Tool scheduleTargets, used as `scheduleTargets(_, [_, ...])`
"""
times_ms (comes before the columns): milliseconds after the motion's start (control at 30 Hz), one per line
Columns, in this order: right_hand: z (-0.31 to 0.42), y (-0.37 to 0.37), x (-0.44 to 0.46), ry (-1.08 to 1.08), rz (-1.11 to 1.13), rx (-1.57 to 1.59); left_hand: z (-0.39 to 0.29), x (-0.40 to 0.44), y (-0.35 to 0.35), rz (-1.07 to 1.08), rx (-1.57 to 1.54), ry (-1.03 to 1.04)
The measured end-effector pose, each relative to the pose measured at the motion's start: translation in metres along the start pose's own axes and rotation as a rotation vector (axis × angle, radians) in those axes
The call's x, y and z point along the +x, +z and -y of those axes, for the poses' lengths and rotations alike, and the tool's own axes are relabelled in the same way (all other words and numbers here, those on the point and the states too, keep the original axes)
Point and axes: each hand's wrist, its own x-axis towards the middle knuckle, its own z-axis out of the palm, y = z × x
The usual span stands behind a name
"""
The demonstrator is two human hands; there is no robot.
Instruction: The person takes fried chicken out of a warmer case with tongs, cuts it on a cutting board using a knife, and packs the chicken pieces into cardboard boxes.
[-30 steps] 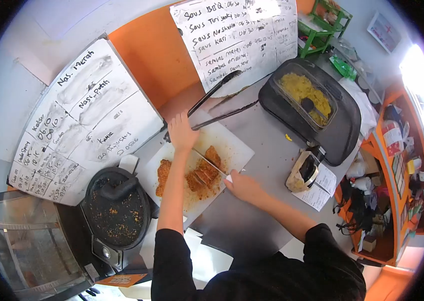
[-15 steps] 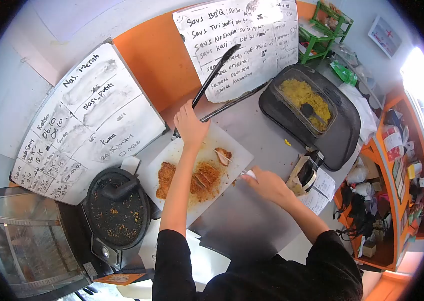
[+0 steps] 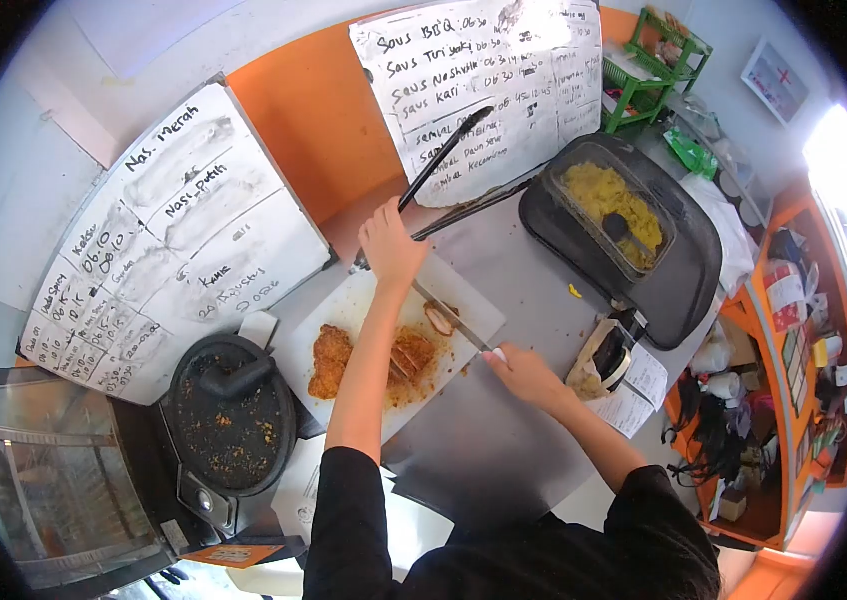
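Observation:
My left hand [image 3: 390,245] is closed around black-tipped tongs [image 3: 443,157], which slant up and away over the far side of the white cutting board [image 3: 473,290]. In my right hand [image 3: 533,375] is a knife [image 3: 471,337], its blade reaching over the board's right part, across a small cut piece of breaded cutlet [image 3: 440,318]. Sliced breaded cutlet [image 3: 410,355] lies beside my left forearm, with brown crumbs around it. Another fried piece [image 3: 329,362] rests to the left of that forearm, which hides part of the board.
A black stone mortar [image 3: 228,430] with a pestle stands at left. Back right, a container of yellow food [image 3: 608,205] sits on a black tray [image 3: 691,270]. Handwritten whiteboards [image 3: 183,240] lean against the wall. An orange shelf [image 3: 753,400] stands right.
The knife blade has moved from the small piece's near right side to across it, pointing farther up the board. My left hand and the tongs have shifted slightly right and down.

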Motion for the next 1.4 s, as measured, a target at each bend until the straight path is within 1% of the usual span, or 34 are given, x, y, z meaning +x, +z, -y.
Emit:
scheduleTargets(167, [0.015, 0.006, -0.001, 0.047, 0.021, -0.076, 0.023, 0.004, 0.014, 0.108, -0.013, -0.089])
scheduleTargets(300, [0.025, 0.015, -0.001, 0.110, 0.019, -0.152, 0.034, -0.006, 0.025, 0.067, 0.001, -0.013])
scheduleTargets(367, [0.019, 0.029, 0.015, 0.042, -0.012, -0.088, 0.050, -0.010, 0.038, 0.071, 0.031, 0.001])
scheduleTargets(400, [0.017, 0.036, 0.021, 0.011, -0.030, -0.053, 0.057, -0.008, 0.040, 0.117, 0.039, -0.006])
scheduleTargets(467, [0.022, 0.039, 0.030, 0.010, -0.036, -0.093, 0.063, 0.010, 0.037, 0.185, 0.046, -0.011])
scheduleTargets(500, [0.025, 0.037, 0.035, 0.000, -0.041, -0.118, 0.060, 0.013, 0.033, 0.140, 0.088, 0.048])
scheduleTargets(567, [0.024, 0.033, 0.039, -0.022, -0.065, -0.068, 0.059, 0.009, 0.018, 0.065, 0.189, 0.171])
scheduleTargets(600, [0.025, 0.031, 0.038, -0.033, -0.069, -0.043, 0.060, 0.009, 0.010, 0.079, 0.227, 0.223])
scheduleTargets(667, [0.039, 0.017, 0.029, -0.069, -0.070, -0.098, 0.067, 0.011, -0.009, 0.101, 0.309, 0.299])
scheduleTargets(700, [0.052, 0.008, 0.022, -0.094, -0.063, -0.128, 0.067, 0.015, -0.025, 0.080, 0.295, 0.273])
scheduleTargets(800, [0.090, 0.001, -0.011, -0.119, 0.053, -0.089, 0.078, 0.007, -0.061, 0.045, 0.249, 0.187])
scheduleTargets(867, [0.089, 0.030, -0.016, -0.192, 0.060, 0.021, 0.090, -0.003, -0.079, -0.001, 0.198, 0.122])
scheduleTargets(900, [0.086, 0.048, -0.019, -0.224, 0.062, 0.075, 0.095, -0.014, -0.085, -0.058, 0.057, 0.070])
scheduleTargets(1000, [0.090, 0.090, -0.015, -0.223, 0.090, 0.056, 0.110, -0.048, -0.094, -0.076, 0.194, -0.072])
scheduleTargets(1133, [0.108, 0.101, -0.020, -0.194, 0.063, -0.090, 0.129, -0.072, -0.100, -0.001, 0.328, 0.001])
scheduleTargets(1167, [0.110, 0.101, -0.020, -0.202, 0.058, -0.110, 0.131, -0.076, -0.098, -0.013, 0.357, 0.011])
scheduleTargets(1267, [0.118, 0.105, -0.020, -0.211, 0.026, -0.137, 0.140, -0.079, -0.089, 0.091, 0.389, -0.097])
scheduleTargets(1300, [0.119, 0.110, -0.021, -0.213, 0.017, -0.137, 0.142, -0.081, -0.087, 0.029, 0.359, -0.088])
scheduleTargets(1400, [0.111, 0.138, 0.003, -0.174, 0.010, -0.065, 0.141, -0.078, -0.087, 0.082, 0.309, -0.162])
